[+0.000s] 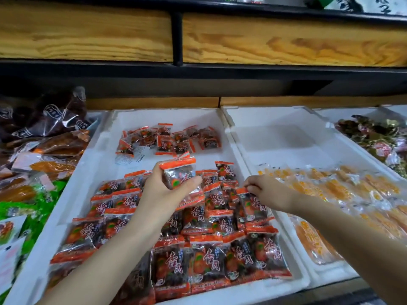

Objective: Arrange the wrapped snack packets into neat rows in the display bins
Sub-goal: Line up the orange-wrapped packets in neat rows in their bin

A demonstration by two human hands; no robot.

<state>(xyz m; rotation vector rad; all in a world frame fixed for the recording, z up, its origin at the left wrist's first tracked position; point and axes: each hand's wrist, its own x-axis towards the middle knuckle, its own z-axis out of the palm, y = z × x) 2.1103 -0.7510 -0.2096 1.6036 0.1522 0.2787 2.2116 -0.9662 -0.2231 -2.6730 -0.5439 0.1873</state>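
- The middle foam bin [88, 168] holds orange-red snack packets in overlapping rows [209, 260] across its near half, labels up. The nearest rows look neat; those toward the middle sit looser.
- A jumbled cluster [167, 139] of the same packets lies at the far end, apart from the rows, with bare white floor between.
- The left hand [163, 190] has its grip closed round a small held stack [178, 172], lifted above the far edge of the rows.
- The right hand [264, 190] pinches the top seal of one pinched packet [253, 205] at the right end of a middle row.
- By my reading the job is about half done: the held stack and the far cluster have yet to be laid out.
- Open room lies on the far floor and along the left wall. The right wall is close to the rows, and just past it is the right bin [275, 133] of yellow packets [330, 190].
- A wooden shelf [264, 40] overhangs the far side, so headroom there looks limited.
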